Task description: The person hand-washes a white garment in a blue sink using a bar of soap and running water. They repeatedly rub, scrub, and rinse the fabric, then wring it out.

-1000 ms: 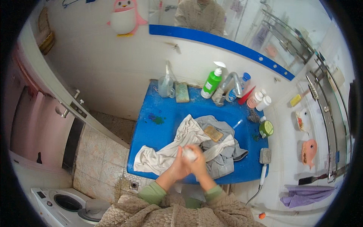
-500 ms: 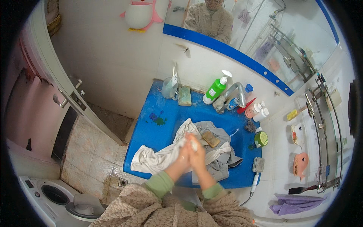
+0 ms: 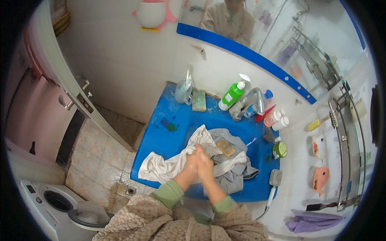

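Two hands, left hand (image 3: 191, 164) and right hand (image 3: 206, 164), are closed together over the sink (image 3: 261, 151); what they grip, I cannot tell. In the sink lies one white-and-grey cloth heap (image 3: 220, 169), one soap bar (image 3: 226, 148) upon it. The white lump, one second ago visible between the hands, no longer shows clearly.

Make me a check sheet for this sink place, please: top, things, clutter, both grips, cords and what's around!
Surface: blue sink, dark patches on its left part.
Things: white cloth and grey cloth bunched together, soap on top.
Clutter: cup, green bottle and other bottles along the back; green jar at the right.
Grips: left grip and right grip pressed together above the white cloth; contents unclear.
Cables: nothing seen; just a hose below the showerhead.
Surroundings: mirror, washer with open door, purple towel.
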The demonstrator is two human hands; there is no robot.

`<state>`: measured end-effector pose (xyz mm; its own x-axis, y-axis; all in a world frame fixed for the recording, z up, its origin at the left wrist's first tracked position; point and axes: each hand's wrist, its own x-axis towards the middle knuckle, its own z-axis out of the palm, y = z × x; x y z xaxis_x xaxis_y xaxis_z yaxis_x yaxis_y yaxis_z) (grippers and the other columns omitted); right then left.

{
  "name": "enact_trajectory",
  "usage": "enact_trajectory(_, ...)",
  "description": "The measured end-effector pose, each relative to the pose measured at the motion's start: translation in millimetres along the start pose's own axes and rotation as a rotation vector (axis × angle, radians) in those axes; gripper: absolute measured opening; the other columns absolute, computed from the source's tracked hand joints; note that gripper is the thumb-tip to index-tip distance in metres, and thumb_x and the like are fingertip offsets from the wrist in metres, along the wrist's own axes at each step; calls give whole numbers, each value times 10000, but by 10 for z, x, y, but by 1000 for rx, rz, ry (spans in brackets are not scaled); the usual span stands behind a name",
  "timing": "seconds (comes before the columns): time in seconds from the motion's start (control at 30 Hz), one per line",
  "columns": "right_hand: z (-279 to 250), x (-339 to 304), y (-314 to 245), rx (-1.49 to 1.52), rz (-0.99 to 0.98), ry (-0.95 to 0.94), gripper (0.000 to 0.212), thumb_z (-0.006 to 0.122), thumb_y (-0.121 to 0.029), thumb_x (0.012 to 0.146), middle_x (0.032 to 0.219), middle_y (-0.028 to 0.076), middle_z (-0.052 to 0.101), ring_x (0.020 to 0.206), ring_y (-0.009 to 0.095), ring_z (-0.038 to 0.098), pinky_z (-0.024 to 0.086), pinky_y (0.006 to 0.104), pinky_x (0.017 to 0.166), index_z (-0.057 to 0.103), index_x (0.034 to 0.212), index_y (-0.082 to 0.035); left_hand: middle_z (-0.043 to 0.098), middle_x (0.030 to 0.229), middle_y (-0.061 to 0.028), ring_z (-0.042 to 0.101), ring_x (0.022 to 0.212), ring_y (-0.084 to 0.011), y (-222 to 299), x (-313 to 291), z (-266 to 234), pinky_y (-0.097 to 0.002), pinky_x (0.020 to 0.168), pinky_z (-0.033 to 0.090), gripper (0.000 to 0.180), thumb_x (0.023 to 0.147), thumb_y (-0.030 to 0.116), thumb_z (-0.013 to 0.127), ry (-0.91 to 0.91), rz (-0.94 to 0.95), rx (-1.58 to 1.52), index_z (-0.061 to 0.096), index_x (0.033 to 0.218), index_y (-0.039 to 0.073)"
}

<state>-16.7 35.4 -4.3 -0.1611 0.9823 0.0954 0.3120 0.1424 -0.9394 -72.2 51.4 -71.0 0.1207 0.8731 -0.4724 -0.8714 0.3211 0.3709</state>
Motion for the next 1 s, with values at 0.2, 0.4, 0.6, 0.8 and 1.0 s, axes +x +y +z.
enact_trajectory(0.2, -202, 208, 109, 420, 424, 197, 369, 475, -66, 879, 1212, 116, 529, 1126, 214, 483, 341, 320, 981, 495, 1241, 3, 536, 1090, -69, 553, 955, -185, 25, -377, 541, -334, 754, 487, 336, 915, 141, 425, -16, -67, -91, 422, 1244, 71)
enact_trajectory(0.4, -165, 150, 218, 255, 166, 71, 404, 485, -132, 875, 1317, 153, 449, 1254, 245, 378, 280, 326, 1028, 467, 1247, 26, 372, 1346, -74, 424, 1171, -201, 39, -367, 412, -343, 950, 371, 462, 942, 183, 365, -106, 94, -15, 258, 1390, 151)
enact_trajectory(0.6, -363, 2, -104, 519, 362, -146, 508, 519, -203, 887, 1317, 77, 398, 1121, 165, 433, 359, 294, 927, 359, 1341, -38, 307, 1409, -43, 368, 1234, -195, 180, -338, 698, -360, 1002, 308, 586, 936, 180, 434, 94, 300, 169, 131, 1432, 106)
enact_trajectory(0.8, -893, 13, 342, 171, 204, -152, 336, 625, -41, 793, 1046, 56, 584, 932, 119, 544, 442, 247, 774, 563, 1122, -18, 426, 1312, -106, 521, 1092, -315, 438, -165, 493, -495, 868, 437, 447, 963, 378, 330, 148, 148, -335, 221, 1388, 290)
enact_trajectory(1.0, -1220, 321, 165, 561, 416, 159, 232, 661, -77, 793, 914, 79, 608, 805, 115, 574, 458, 249, 666, 571, 979, 29, 585, 1031, -181, 579, 909, -281, 293, -226, 489, -418, 805, 481, 419, 916, 426, 438, 191, 44, -122, 462, 1180, 102)
